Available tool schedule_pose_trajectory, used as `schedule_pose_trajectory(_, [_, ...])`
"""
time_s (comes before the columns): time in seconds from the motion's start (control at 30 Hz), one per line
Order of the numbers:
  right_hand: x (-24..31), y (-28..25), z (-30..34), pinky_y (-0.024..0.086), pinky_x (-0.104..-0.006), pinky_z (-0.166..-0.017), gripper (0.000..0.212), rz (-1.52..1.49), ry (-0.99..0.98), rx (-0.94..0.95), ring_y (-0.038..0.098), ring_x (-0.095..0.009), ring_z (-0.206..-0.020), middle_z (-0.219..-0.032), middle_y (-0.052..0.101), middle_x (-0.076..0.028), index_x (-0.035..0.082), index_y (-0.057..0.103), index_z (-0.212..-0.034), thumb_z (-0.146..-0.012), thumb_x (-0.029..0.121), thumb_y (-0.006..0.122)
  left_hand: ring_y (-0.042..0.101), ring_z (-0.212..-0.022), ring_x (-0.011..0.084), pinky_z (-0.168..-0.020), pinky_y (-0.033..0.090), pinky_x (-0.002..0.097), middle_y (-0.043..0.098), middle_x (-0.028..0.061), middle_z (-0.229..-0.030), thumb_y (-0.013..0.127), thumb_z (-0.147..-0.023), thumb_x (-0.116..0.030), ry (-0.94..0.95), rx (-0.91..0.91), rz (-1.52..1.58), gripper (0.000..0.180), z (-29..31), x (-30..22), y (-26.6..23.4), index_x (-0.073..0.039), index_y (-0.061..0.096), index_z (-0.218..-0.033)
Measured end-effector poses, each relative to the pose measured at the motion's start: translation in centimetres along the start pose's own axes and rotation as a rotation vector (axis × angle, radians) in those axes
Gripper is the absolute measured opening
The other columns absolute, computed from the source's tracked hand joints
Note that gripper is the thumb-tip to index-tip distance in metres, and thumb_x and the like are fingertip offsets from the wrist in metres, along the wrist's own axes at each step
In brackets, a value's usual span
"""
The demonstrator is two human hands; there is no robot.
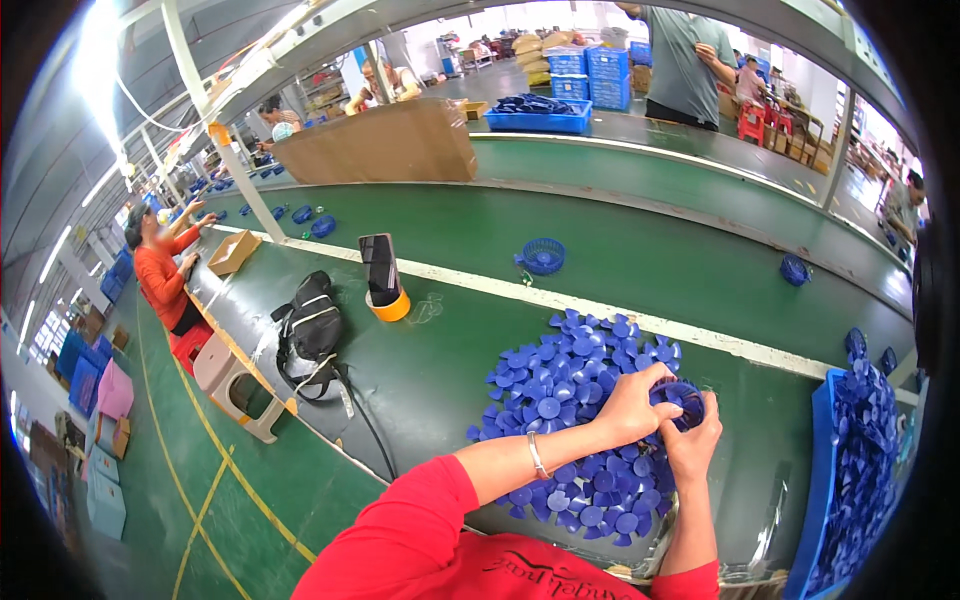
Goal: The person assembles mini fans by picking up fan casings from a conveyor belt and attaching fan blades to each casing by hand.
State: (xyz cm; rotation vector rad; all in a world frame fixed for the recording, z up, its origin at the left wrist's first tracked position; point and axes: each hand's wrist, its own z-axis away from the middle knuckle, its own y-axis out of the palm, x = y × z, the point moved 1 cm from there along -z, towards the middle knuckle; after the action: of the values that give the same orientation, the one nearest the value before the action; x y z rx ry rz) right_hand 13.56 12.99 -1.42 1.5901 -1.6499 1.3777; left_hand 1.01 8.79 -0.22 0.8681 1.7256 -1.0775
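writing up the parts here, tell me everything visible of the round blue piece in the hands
The round blue piece is dark, slatted around its side, and looks plastic. The left hand and right hand hold it from both sides, by the right edge of the heap of blue fan blades. Partly hidden, its inside is unclear.

I see the left forearm (pixel 510 463) slanting up from lower centre to its left hand (pixel 632 408), fingers curled in a grip. My right forearm (pixel 691 530) rises nearly upright at lower right, the right hand (pixel 693 440) cupped facing it, thumbs close together.
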Motion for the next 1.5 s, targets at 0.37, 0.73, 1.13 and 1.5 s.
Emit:
schedule_pose_trajectory(0.37, [-5.6,-2.0,-6.1,0.053,-0.0266,-0.063,0.044,-0.560,0.389,-0.057,0.059,-0.017,-0.073,-0.090,0.059,-0.010,-0.003,0.049,-0.111,-0.075,0.011,0.070,0.061,-0.090,0.0185,-0.080,0.049,0.0312,0.061,0.0125,-0.099,0.066,-0.078,-0.024,0.038,-0.071,-0.233,0.041,-7.5,3.4,-7.1,-0.001,0.053,-0.109])
schedule_pose_trajectory(0.73, [-5.3,2.8,-7.5,0.040,-0.0407,-0.093,0.044,0.475,-0.310,0.207,0.047,-0.035,-0.106,-0.114,0.053,-0.015,0.005,0.054,-0.113,-0.070,-0.001,0.059,0.056,-0.102,0.0323,-0.089,0.045,0.0390,0.058,0.0182,-0.110,0.068,-0.073,-0.020,-0.224,-0.483,-0.758,0.040,-16.6,14.5,-17.6,-0.003,0.060,-0.108])
schedule_pose_trajectory(1.13, [-6.2,0.0,-7.3,0.043,-0.0415,-0.078,0.032,0.842,-0.092,0.328,0.054,-0.030,-0.091,-0.090,0.058,-0.011,0.010,0.064,-0.097,-0.066,0.017,0.069,0.064,-0.065,0.0249,-0.063,0.050,0.0338,0.064,0.0132,-0.065,0.054,-0.067,-0.012,-0.512,-0.396,-0.460,0.017,-16.7,17.0,-19.4,-0.001,0.066,-0.073])
schedule_pose_trajectory(1.5, [0.8,0.0,-4.8,0.039,-0.0388,-0.074,0.035,0.520,-0.328,-0.004,0.052,-0.029,-0.084,-0.084,0.055,-0.009,0.006,0.060,-0.097,-0.065,0.014,0.072,0.055,-0.077,0.0246,-0.071,0.042,0.0370,0.058,0.0177,-0.080,0.043,-0.090,-0.039,-0.070,-0.370,-0.157,0.045,-8.5,5.9,-14.0,0.004,0.054,-0.087])
